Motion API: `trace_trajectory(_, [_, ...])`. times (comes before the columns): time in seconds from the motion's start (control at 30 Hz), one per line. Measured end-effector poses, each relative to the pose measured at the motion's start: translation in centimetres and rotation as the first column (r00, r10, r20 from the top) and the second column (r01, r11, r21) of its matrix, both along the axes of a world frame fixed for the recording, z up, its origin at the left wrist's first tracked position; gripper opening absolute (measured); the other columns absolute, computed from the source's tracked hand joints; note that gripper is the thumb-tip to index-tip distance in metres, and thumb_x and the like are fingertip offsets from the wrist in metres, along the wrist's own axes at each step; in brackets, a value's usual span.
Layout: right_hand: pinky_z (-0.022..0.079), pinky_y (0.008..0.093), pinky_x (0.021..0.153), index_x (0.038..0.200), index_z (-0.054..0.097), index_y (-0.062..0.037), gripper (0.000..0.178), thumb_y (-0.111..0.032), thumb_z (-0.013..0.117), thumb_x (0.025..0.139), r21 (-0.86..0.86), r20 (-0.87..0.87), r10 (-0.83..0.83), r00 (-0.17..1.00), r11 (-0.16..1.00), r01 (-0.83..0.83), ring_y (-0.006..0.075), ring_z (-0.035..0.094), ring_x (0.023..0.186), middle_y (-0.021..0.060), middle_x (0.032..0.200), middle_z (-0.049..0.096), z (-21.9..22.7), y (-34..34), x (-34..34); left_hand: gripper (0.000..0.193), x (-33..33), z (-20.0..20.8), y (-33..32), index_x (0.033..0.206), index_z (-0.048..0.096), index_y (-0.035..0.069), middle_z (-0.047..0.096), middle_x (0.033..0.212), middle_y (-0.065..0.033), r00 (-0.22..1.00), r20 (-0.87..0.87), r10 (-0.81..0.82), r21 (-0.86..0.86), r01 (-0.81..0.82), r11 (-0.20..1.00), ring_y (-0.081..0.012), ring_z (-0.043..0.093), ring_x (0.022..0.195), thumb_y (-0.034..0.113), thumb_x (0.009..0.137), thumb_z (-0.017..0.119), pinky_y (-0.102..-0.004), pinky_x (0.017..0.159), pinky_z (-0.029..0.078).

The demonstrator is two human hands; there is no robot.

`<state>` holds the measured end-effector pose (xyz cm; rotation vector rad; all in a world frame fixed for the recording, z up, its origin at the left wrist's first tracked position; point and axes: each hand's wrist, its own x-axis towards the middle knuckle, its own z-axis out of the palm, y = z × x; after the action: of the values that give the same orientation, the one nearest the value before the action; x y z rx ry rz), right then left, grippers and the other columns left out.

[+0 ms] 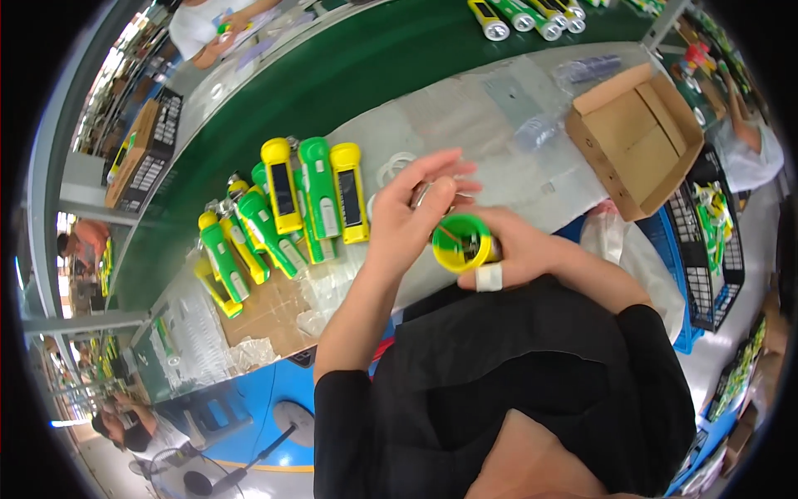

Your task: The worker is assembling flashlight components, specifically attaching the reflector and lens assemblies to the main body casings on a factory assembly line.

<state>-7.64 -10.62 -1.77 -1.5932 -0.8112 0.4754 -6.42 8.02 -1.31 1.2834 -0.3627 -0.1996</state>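
Observation:
My right hand (517, 248) is wrapped round a green and yellow flashlight body (443, 259), its open round end turned up. Wires and small parts show inside that opening, and a white band circles a finger or the thumb. Close beside the rim, my left hand (407, 214) is closed on a small silvery part (422, 195), mostly hidden by the thumb and fingers. A thin reddish wire (451, 234) runs at the opening between the two hands. To the left, several green and yellow flashlights (318, 187) lie in a group on the bench.
A cardboard box (582, 154) stands on the right of the bench, near a blue crate (683, 320) and a black crate (736, 279). White rings (395, 170) lie beyond my left hand. More flashlights (519, 17) rest on the green belt (366, 62). Other people work around.

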Motion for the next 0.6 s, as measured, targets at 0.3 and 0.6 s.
trace_trajectory(0.3, [0.046, 0.0369, 0.092, 0.134, 0.043, -0.0032, 0.062, -0.034, 0.071, 0.088, -0.045, -0.083, -0.171, 0.982, 0.985, 0.168, 0.0230, 0.058, 0.107, 0.0140, 0.114, 0.060, -1.9, -3.0, -2.1, 0.024, -1.0, -1.4, -3.7, 0.101, 0.069, -0.004, 0.072, 0.086, -0.0113, 0.898, 0.381, 0.220, 0.211, -0.316, 0.925, -0.0164, 0.069, 0.082, -0.006, 0.078, 0.074, -0.0274, 0.076, 0.054])
trace_trajectory(0.6, [0.049, 0.0266, 0.073, 0.126, 0.045, -0.0052, 0.045, -0.031, 0.065, 0.095, 0.227, -0.441, -0.293, 0.848, 0.878, 0.422, 0.0122, 0.059, 0.081, 0.0062, 0.097, 0.057, -4.2, -5.3, -1.4, 0.041, 0.6, -2.5, -8.0, 0.119, 0.063, 0.005, 0.064, 0.122, -0.0115, 0.696, 0.705, -0.134, 0.392, -0.225, 0.892, -0.0289, 0.059, 0.114, 0.031, 0.087, 0.061, -0.0460, 0.098, 0.043])
